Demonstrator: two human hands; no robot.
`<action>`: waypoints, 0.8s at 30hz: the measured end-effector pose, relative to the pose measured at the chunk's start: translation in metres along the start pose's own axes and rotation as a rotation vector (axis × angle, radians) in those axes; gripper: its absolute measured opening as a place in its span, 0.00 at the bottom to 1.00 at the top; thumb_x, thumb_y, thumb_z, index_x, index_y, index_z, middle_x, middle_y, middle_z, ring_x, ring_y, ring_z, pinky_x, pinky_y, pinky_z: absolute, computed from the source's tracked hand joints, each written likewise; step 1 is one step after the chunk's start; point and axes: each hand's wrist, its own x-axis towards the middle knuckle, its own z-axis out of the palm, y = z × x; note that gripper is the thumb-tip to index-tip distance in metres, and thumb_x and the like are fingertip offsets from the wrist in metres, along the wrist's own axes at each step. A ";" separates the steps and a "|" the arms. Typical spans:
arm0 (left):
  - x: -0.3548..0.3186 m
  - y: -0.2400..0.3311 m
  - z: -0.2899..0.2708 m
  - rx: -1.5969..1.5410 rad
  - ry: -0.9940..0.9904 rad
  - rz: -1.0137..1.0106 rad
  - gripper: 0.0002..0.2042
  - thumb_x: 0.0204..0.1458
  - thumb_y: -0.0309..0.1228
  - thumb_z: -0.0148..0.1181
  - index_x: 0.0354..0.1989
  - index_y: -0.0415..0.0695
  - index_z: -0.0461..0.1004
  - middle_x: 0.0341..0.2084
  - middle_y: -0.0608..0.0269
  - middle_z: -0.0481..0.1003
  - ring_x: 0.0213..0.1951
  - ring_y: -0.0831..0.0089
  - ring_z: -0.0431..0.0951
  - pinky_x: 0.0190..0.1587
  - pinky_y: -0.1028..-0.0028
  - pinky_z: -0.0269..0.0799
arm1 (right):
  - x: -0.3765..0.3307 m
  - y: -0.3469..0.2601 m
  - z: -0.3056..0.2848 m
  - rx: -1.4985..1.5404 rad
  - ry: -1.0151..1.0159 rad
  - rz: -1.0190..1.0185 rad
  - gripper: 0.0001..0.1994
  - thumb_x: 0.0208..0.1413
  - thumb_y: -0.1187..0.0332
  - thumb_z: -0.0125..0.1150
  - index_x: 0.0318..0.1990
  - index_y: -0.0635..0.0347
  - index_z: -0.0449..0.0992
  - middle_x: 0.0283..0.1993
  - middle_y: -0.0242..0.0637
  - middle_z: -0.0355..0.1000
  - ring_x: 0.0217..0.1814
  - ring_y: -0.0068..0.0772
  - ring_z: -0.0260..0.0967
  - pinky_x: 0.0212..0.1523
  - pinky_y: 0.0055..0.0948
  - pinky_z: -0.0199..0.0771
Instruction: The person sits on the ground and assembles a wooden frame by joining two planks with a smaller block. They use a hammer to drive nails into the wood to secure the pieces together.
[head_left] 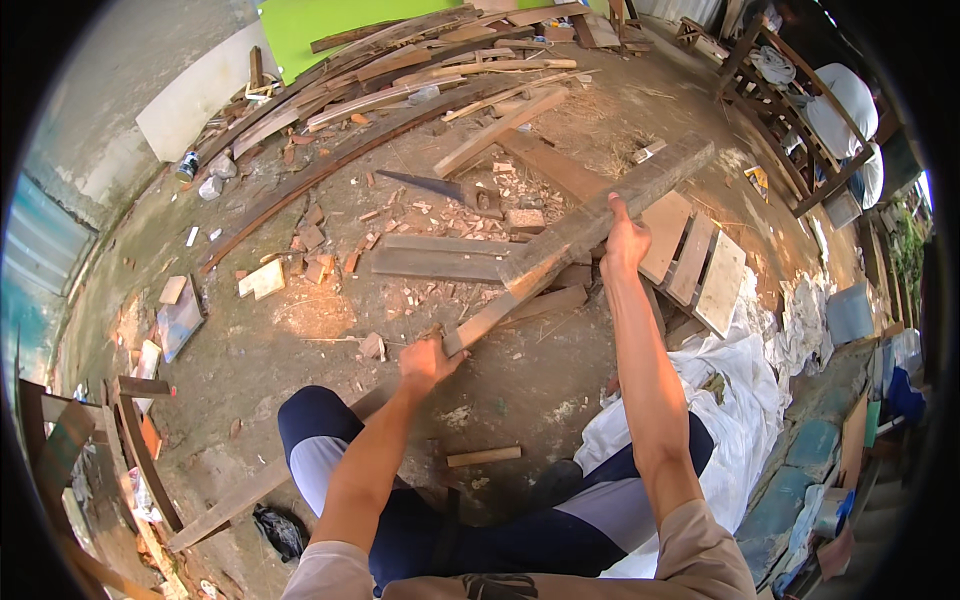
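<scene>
A long wooden plank (pixel 590 225) slants across in front of me, from beside my left knee up to the far right. Its far part is wide and weathered grey-brown; nearer to me it is narrower, with a step between. Whether this is one piece or two, I cannot tell. My left hand (pixel 427 362) is closed round the narrow part, just above my knees. Farther along, my right hand (pixel 626 240) grips the wide part's edge, thumb on top and fingers mostly hidden. Beyond the plank a handsaw (pixel 425 186) lies on the ground among wood chips.
Boards (pixel 400 90) lie heaped at the back. A slatted wooden piece (pixel 690 262) and white sheeting (pixel 735 375) are at the right. Near my feet lies a short wood strip (pixel 484 457). A person in a white top (pixel 840 110) is at the far right.
</scene>
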 end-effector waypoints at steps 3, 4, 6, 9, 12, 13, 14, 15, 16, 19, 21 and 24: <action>0.005 -0.012 0.004 0.004 0.043 -0.006 0.43 0.48 0.63 0.59 0.65 0.43 0.64 0.36 0.47 0.82 0.41 0.52 0.83 0.44 0.58 0.78 | -0.023 0.007 0.045 0.085 -0.074 0.039 0.20 0.45 0.63 0.75 0.37 0.73 0.76 0.39 0.41 0.76 0.36 0.29 0.69 0.39 0.32 0.69; 0.007 -0.011 0.006 0.001 0.058 0.005 0.42 0.49 0.62 0.59 0.63 0.40 0.66 0.35 0.48 0.82 0.40 0.53 0.83 0.43 0.59 0.78 | -0.023 0.016 0.057 0.136 -0.097 0.078 0.21 0.46 0.63 0.75 0.39 0.73 0.75 0.40 0.42 0.76 0.39 0.32 0.70 0.41 0.33 0.71; 0.011 -0.003 0.002 0.039 0.009 0.006 0.44 0.48 0.65 0.57 0.67 0.45 0.62 0.34 0.49 0.82 0.41 0.52 0.83 0.44 0.58 0.78 | -0.010 0.039 0.089 0.250 -0.141 0.154 0.22 0.47 0.63 0.73 0.43 0.73 0.75 0.43 0.43 0.76 0.43 0.37 0.74 0.45 0.36 0.74; 0.010 -0.005 0.000 0.074 -0.003 -0.013 0.46 0.49 0.67 0.55 0.69 0.46 0.60 0.32 0.49 0.82 0.39 0.52 0.84 0.43 0.57 0.79 | -0.016 0.059 0.137 0.413 -0.161 0.429 0.28 0.50 0.63 0.71 0.53 0.73 0.69 0.52 0.47 0.73 0.50 0.43 0.75 0.50 0.43 0.77; 0.013 -0.005 0.006 0.086 0.008 0.022 0.46 0.50 0.67 0.53 0.69 0.44 0.59 0.31 0.48 0.82 0.35 0.52 0.84 0.38 0.56 0.80 | -0.015 0.103 0.164 0.380 -0.235 0.460 0.30 0.55 0.61 0.67 0.58 0.73 0.65 0.56 0.50 0.71 0.54 0.46 0.74 0.53 0.45 0.77; 0.012 0.001 0.009 0.089 -0.014 0.034 0.46 0.50 0.67 0.53 0.69 0.44 0.59 0.31 0.48 0.82 0.35 0.52 0.84 0.38 0.56 0.80 | -0.006 0.124 0.164 0.274 -0.258 0.422 0.31 0.57 0.58 0.65 0.59 0.73 0.64 0.57 0.50 0.70 0.55 0.46 0.74 0.54 0.46 0.77; 0.012 0.006 0.007 0.094 -0.025 0.045 0.46 0.50 0.67 0.53 0.69 0.43 0.60 0.31 0.47 0.82 0.34 0.52 0.84 0.37 0.56 0.80 | -0.001 0.129 0.167 0.175 -0.288 0.380 0.32 0.59 0.55 0.64 0.60 0.73 0.64 0.59 0.50 0.70 0.56 0.47 0.73 0.54 0.47 0.77; 0.018 0.010 0.001 0.086 -0.004 0.045 0.45 0.50 0.67 0.54 0.69 0.44 0.60 0.32 0.47 0.82 0.35 0.52 0.84 0.38 0.56 0.80 | 0.013 0.128 0.167 0.060 -0.395 0.426 0.33 0.59 0.52 0.62 0.61 0.73 0.64 0.60 0.50 0.69 0.56 0.48 0.72 0.55 0.48 0.75; 0.014 0.008 0.002 0.069 -0.015 0.030 0.45 0.50 0.66 0.54 0.69 0.44 0.60 0.32 0.47 0.82 0.35 0.52 0.84 0.38 0.56 0.80 | 0.016 0.136 0.157 -0.077 -0.499 0.501 0.35 0.60 0.48 0.60 0.61 0.73 0.64 0.61 0.50 0.68 0.57 0.49 0.72 0.56 0.49 0.74; 0.010 -0.002 -0.001 0.058 -0.037 -0.039 0.45 0.49 0.67 0.54 0.69 0.46 0.60 0.34 0.48 0.82 0.37 0.51 0.84 0.40 0.56 0.79 | 0.016 0.124 0.118 -0.497 -0.813 0.460 0.37 0.62 0.41 0.54 0.63 0.68 0.63 0.65 0.50 0.64 0.60 0.47 0.71 0.58 0.48 0.73; 0.009 -0.009 0.005 0.019 -0.007 -0.028 0.48 0.46 0.70 0.54 0.70 0.49 0.58 0.40 0.49 0.82 0.43 0.52 0.83 0.46 0.57 0.78 | 0.031 0.113 0.081 -0.624 -0.916 0.277 0.34 0.63 0.44 0.54 0.64 0.67 0.63 0.62 0.55 0.68 0.56 0.47 0.75 0.51 0.45 0.79; 0.018 0.005 0.002 -0.066 0.008 -0.013 0.49 0.44 0.72 0.55 0.63 0.40 0.67 0.37 0.47 0.81 0.44 0.52 0.82 0.45 0.56 0.78 | 0.065 0.104 0.017 -1.110 -1.095 0.222 0.32 0.64 0.49 0.54 0.62 0.71 0.65 0.52 0.58 0.74 0.46 0.48 0.79 0.41 0.42 0.83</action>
